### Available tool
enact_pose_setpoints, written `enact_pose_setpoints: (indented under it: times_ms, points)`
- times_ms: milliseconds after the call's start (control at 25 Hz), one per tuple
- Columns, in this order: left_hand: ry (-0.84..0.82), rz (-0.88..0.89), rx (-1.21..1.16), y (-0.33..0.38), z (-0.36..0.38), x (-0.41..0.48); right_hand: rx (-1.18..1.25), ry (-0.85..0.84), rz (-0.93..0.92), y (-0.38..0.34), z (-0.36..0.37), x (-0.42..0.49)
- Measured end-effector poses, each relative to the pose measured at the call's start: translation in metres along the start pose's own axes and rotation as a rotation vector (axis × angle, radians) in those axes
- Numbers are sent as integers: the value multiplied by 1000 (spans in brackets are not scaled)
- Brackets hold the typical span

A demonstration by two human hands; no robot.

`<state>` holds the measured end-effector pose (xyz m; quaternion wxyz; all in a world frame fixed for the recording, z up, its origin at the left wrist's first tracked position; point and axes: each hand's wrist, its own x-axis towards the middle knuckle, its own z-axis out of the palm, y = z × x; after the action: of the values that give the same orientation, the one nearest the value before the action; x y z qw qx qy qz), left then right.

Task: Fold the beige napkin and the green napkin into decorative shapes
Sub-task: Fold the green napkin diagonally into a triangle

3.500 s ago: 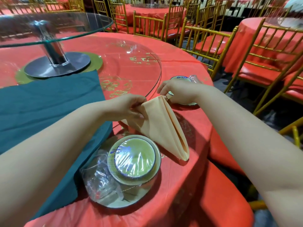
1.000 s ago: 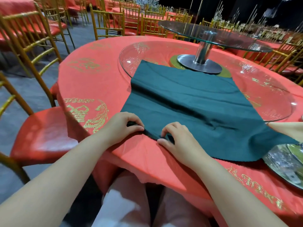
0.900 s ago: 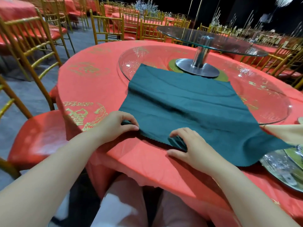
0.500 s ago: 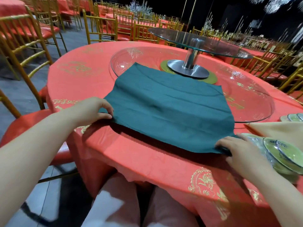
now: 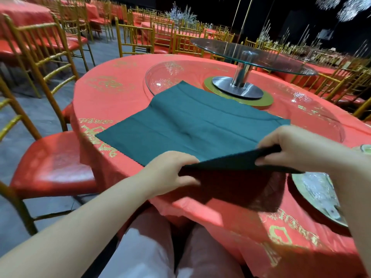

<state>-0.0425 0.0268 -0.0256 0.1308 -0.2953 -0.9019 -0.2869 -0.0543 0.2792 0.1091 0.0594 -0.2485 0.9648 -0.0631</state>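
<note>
The green napkin point(image 5: 192, 121) lies spread on the red round table point(image 5: 112, 93), its far corner reaching onto the glass turntable. My left hand point(image 5: 168, 173) grips the near edge of the napkin. My right hand point(image 5: 297, 147) pinches the same edge further right. Between the two hands the near edge is lifted off the table and casts a dark shadow on the cloth below. The beige napkin is out of view.
A raised glass turntable on a metal stand point(image 5: 241, 77) occupies the table's middle. A wrapped plate set point(image 5: 319, 195) sits at the right under my right forearm. A red-seated gold chair point(image 5: 52, 163) stands close on the left. More chairs and tables fill the hall behind.
My left hand slid from the napkin's left corner to the near edge. Both hands have raised that edge off the table. The beige napkin has left the view.
</note>
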Motion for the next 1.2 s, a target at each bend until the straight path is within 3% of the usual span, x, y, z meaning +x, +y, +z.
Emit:
enact_pose_setpoints:
  times_ms: [160, 440, 680, 920, 1040, 1200]
  points:
    - [224, -117, -128, -7, -17, 6, 204, 90, 39, 11, -23, 8]
    - [59, -202, -269, -19, -31, 7, 628, 310, 133, 34, 2, 7]
    - [138, -295, -258, -35, -38, 14, 374, 456, 139, 32, -15, 48]
    - [205, -393, -149, -61, -41, 45, -7, 430, 186, 30, -35, 140]
    - [241, -448, -94, -88, -52, 80, -28, 516, 171, 28, -39, 204]
    - [318, -516, -15, -141, -67, 130, 128, 597, 126, 31, -32, 295]
